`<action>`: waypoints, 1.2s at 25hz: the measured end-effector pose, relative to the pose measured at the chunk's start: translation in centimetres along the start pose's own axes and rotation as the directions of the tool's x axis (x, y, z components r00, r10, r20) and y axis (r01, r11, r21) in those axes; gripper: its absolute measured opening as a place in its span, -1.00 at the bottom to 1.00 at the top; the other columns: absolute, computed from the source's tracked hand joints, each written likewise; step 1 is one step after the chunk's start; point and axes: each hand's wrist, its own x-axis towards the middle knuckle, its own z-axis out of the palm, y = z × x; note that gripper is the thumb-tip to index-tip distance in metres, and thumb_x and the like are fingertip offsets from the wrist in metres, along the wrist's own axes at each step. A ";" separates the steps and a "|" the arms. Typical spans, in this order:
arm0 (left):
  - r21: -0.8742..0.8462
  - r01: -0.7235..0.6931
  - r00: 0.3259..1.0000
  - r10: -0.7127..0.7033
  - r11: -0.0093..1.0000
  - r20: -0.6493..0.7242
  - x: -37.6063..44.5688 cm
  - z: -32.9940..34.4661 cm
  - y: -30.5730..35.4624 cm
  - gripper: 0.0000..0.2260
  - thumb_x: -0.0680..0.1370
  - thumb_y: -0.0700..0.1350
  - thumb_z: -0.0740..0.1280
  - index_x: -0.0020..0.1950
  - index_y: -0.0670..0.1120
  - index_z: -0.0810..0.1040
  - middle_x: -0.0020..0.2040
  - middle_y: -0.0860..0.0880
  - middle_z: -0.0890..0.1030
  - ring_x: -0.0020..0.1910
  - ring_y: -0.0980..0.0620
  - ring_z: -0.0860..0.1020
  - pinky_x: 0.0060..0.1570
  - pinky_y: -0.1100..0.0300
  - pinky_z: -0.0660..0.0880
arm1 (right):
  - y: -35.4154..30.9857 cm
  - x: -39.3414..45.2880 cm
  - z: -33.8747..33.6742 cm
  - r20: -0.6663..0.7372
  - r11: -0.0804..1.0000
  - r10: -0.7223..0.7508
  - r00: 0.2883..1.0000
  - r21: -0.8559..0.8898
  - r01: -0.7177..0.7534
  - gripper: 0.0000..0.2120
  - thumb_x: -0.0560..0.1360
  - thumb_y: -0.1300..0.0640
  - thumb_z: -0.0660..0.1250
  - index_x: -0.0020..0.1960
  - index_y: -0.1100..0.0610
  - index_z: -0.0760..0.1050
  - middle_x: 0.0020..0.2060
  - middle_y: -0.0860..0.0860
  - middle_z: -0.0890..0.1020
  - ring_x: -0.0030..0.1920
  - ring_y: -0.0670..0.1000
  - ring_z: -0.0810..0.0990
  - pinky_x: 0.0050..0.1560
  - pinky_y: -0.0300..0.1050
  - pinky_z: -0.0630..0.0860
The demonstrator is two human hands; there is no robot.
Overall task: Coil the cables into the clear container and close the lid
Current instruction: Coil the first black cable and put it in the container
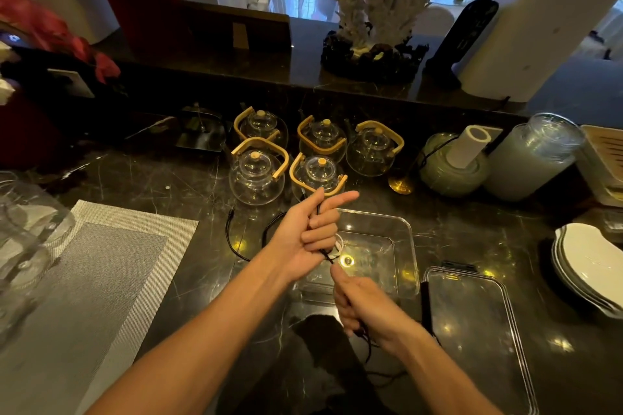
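My left hand (312, 229) is raised over the near left corner of the clear container (406, 236), fingers curled round a black cable (232, 242) with the index finger pointing right. The cable loops left over the dark counter and ends in a small plug. A bit of white cable (338, 243) shows below the left fingers. My right hand (362, 308) grips the black cable nearer to me, and the cable trails down below the wrist. The clear lid (478, 330) lies flat to the right of the container.
Several glass teapots with wooden handles (258, 175) stand just behind the container. A grey placemat (101, 280) lies at the left, stacked white plates (586, 266) at the right. Glass jars (526, 158) and a green holder stand at the back right.
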 end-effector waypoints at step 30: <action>0.203 -0.018 0.996 0.036 0.979 -0.085 0.2 -0.1 -0.3 -0.50 0.63 0.07 0.19 0.53 -0.13 0.35 -0.35 -0.05 0.63 -0.69 0.21 0.31 -0.70 0.43 0.21 | -1.2 0.3 -0.6 -0.001 0.999 0.016 1.000 0.039 -0.016 -0.54 0.45 -0.31 0.44 -0.37 0.00 0.43 -0.49 -0.02 0.29 -0.51 -0.06 0.27 -0.44 -0.18 0.41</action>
